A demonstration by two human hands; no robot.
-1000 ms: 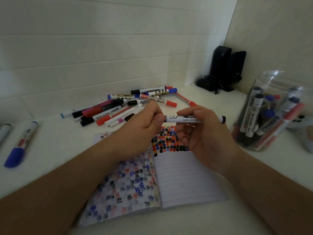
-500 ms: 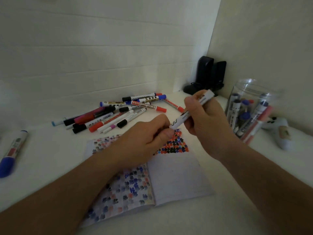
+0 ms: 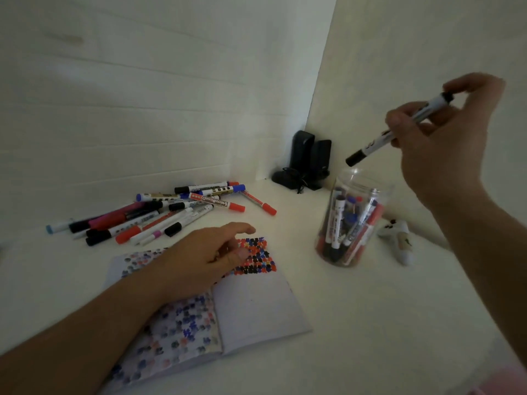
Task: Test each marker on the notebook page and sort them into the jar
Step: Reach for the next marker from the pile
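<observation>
Head view: a pale worktop (image 3: 356,323) set into a corner of white walls, dim light; black speakers (image 3: 309,162) pushed into the far corner. Near the front edge, an open notebook (image 3: 251,306), both pages partly filled with red, blue and black test blots; left hand (image 3: 199,260) resting on it, fingers loosely spread, holding nothing. Toward the right edge, a clear jar (image 3: 352,220), already crowded with upright markers. Directly above its mouth, the right hand (image 3: 439,143), fingers pinching a black-capped marker (image 3: 399,129), cap end tilted down toward the opening, not yet inside. Toward the back left, a pile of markers (image 3: 159,212) untested by the look of it, so roughly half the sorting left to do. Beside the jar on the right, a small white object (image 3: 399,240), too blurred to name. Open worktop between notebook and jar; right wall close behind the raised hand, so little room on that side.
</observation>
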